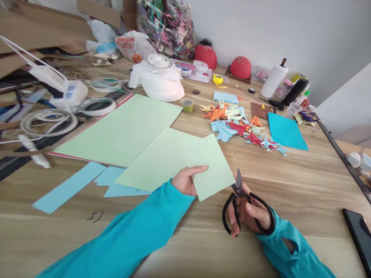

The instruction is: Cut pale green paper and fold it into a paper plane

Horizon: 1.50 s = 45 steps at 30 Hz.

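Observation:
My left hand [187, 179] pinches a light green piece of paper [214, 170], its thumb lying on top. In my right hand [252, 212] is a pair of black-handled scissors [238, 187], with fingers through the loops and the blades parted at the paper's right corner. Behind the held piece lies a larger light green sheet [159, 158], partly covered by it. Farther left rests a big light green sheet stack [121, 127] with a red edge. Light blue paper strips [69, 187] lie on the table at the left, some tucked under the green sheet.
Folded paper shapes [232, 123] in several colours are heaped at the back right, beside a bright blue sheet [286, 130]. A spool [188, 105] stands behind the green paper. Coiled white cable [49, 121] covers the left side. A phone [358, 231] lies at the right edge.

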Tool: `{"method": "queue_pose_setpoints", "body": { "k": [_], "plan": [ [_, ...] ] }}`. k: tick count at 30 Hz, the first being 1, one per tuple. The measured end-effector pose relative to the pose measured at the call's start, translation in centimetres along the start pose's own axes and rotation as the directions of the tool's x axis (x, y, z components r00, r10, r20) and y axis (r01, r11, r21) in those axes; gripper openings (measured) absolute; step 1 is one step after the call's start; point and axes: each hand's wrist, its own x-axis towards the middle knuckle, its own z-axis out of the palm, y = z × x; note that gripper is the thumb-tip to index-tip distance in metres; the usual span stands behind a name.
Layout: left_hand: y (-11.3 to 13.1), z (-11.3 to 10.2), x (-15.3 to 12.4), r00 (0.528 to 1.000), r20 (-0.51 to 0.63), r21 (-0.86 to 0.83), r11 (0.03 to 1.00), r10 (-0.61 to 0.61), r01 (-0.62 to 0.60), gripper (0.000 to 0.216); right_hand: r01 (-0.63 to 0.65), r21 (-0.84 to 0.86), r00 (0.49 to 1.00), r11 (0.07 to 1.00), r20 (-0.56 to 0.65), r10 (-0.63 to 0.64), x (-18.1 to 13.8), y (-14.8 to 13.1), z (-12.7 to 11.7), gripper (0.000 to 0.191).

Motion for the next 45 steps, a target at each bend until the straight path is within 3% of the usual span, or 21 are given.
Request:
{"method": "queue_pose_setpoints", "body": {
  "k": [6,11,15,20,25,29,36,40,45],
  "plan": [
    [-0.7,0.3,-0.6,0.995,0.064,-0.078,0.994,-0.074,0.079,0.043,0.023,-0.017,1.0,1.0,0.016,-0.023,0.0,0.1,-0.1,0.091],
    [-1.2,0.4,-0.7,1.0,-0.016,-0.102,0.995,-0.015,0.013,0.049,0.057,-0.055,0.998,0.997,0.038,-0.055,0.0,0.3,-0.2,0.092],
    [-1.5,0.7,-0.5,1.0,0.003,-0.09,0.996,-0.021,0.021,0.045,0.073,-0.082,0.997,0.994,0.036,-0.071,0.0,0.6,-0.2,0.091],
    [-2.0,0.3,-0.2,0.993,-0.052,-0.042,0.993,0.107,-0.11,0.052,0.054,-0.074,0.997,0.996,0.059,-0.049,0.0,0.5,0.0,0.088],
    [-2.1,-0.2,-0.1,0.986,-0.036,0.053,0.985,0.163,-0.161,0.064,0.081,-0.029,0.995,0.996,0.058,-0.079,0.0,0.5,0.1,0.076],
    [-1.9,-0.3,0.1,0.963,-0.055,0.129,0.958,0.264,-0.255,0.069,0.116,0.015,0.991,0.993,0.07,-0.117,0.2,0.6,0.4,0.068],
    [-2.1,-0.8,1.1,0.904,-0.096,0.175,0.901,0.416,-0.396,0.078,0.052,0.104,0.993,0.993,0.102,-0.063,0.2,0.2,0.4,0.072],
    [-2.0,-0.8,1.2,0.887,-0.087,0.197,0.88,0.454,-0.431,0.075,0.057,0.106,0.992,0.993,0.106,-0.069,0.1,0.2,0.3,0.076],
    [-1.9,-0.4,0.6,0.921,-0.019,0.175,0.908,0.39,-0.38,0.065,0.034,0.028,0.999,0.999,0.025,-0.034,0.1,0.4,0.2,0.087]
  ]
}}
